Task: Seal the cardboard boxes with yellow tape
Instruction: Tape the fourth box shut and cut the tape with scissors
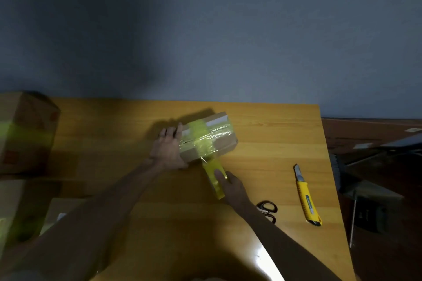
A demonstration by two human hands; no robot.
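The box [211, 138] lies mid-bench [274, 134], long axis running near-left to far-right, the left hand [169, 147] flat-fingered on its left end, the right hand [234, 187] gripping the tape roll [215, 183] just nearer, its strip reaching the box.

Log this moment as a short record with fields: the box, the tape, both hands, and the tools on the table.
box: small cardboard box on the wooden table, yellow bands already across it
tape: yellow tape runs from the box's near side toward the person
left hand: rests on the box's left end
right hand: pinches the tape
tools: utility knife and scissors lie to the right, untouched
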